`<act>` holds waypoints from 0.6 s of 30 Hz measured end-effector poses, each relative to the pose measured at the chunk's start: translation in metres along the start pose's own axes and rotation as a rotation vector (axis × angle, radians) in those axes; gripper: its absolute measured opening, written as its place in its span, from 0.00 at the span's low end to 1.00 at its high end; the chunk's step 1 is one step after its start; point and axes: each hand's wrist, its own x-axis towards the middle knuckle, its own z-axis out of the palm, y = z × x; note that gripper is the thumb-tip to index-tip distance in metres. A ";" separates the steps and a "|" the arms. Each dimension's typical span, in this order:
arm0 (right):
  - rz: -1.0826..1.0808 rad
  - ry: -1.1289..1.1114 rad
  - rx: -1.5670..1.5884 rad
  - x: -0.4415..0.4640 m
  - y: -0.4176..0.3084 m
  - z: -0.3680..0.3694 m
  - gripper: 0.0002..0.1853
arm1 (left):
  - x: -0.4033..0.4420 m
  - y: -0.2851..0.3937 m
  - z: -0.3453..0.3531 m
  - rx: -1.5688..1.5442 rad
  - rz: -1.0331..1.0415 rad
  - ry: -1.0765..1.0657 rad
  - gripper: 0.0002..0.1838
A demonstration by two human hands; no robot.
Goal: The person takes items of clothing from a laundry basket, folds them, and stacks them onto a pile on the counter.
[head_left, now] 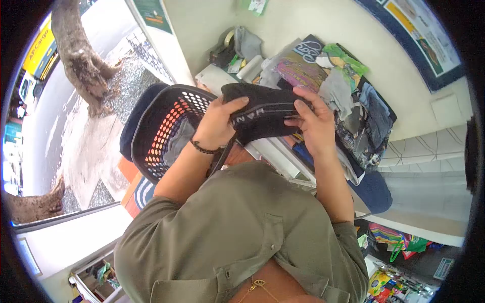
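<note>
Both my hands hold a folded piece of black underwear (268,108) in front of my chest, its elastic waistband marked with grey lines and pale lettering. My left hand (217,120) grips its left end, thumb on top and the other fingers mostly hidden. At the right end, my right hand (316,121) pinches the cloth between thumb and fingers. Just left of my left hand stands a black perforated laundry basket (156,136) with grey and dark clothes (178,140) inside.
Beyond my hands, folded clothes (303,68) are heaped against the wall. More folded garments (371,126) lie to the right, near a dark blue cap-like item (373,193). A tree trunk (83,55) and street show through the opening at left. Colourful packets (381,285) sit lower right.
</note>
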 end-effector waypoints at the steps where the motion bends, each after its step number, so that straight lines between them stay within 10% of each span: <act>1: 0.002 -0.014 0.022 0.002 -0.003 -0.004 0.25 | 0.005 0.007 -0.005 0.314 0.184 0.021 0.11; 3: -0.073 -0.149 0.040 0.004 -0.020 -0.011 0.22 | 0.028 0.030 -0.003 -1.239 -0.470 0.113 0.13; 4: -0.129 -0.193 0.033 0.004 -0.031 -0.009 0.23 | 0.033 0.040 -0.004 -1.246 -0.401 0.128 0.16; 10: -0.608 0.144 -0.800 0.004 -0.087 0.008 0.18 | 0.060 0.071 -0.004 0.297 0.325 0.345 0.33; 15: -0.985 0.349 -1.169 -0.003 -0.141 -0.001 0.18 | 0.083 0.118 -0.027 0.442 0.437 0.366 0.15; 18: -0.704 0.075 -0.597 -0.002 -0.175 -0.004 0.18 | 0.115 0.150 -0.043 0.406 0.684 0.277 0.15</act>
